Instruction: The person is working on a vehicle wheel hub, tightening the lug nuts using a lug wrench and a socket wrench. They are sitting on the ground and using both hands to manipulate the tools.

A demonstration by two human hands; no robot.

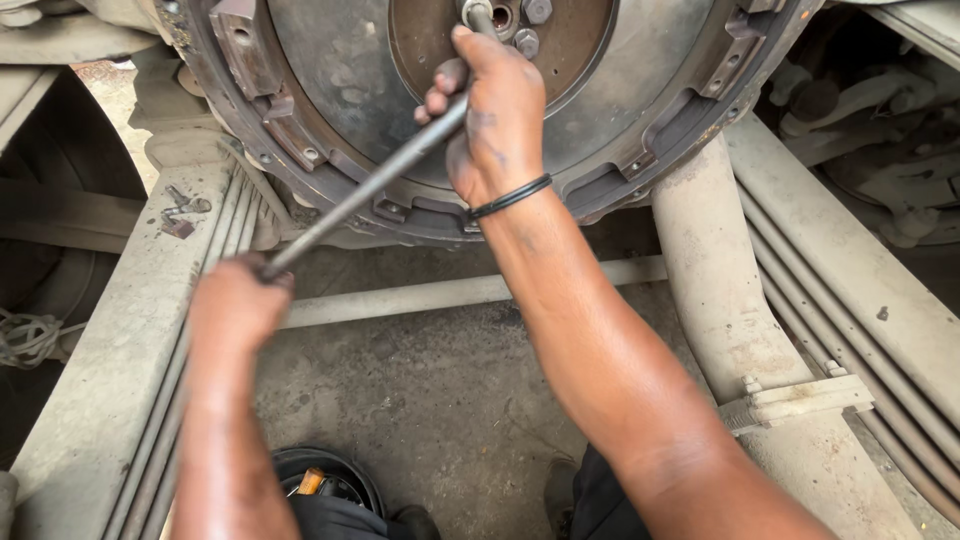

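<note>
A long grey metal wrench bar (370,185) runs diagonally from lower left up to a socket on a bolt at the centre of a large round flywheel housing (330,70). My left hand (235,305) grips the bar's lower end. Higher up, my right hand (490,115) is closed around the bar just below the socket, with a black band on the wrist. Several bolt heads (535,12) ring the rusty hub plate beside the socket.
Dusty frame rails run down the left (110,340) and right (860,270). A thick pipe (715,290) descends at right, and a thin crossbar (420,297) spans beneath the housing. A black round container (335,475) sits on the concrete floor near my legs.
</note>
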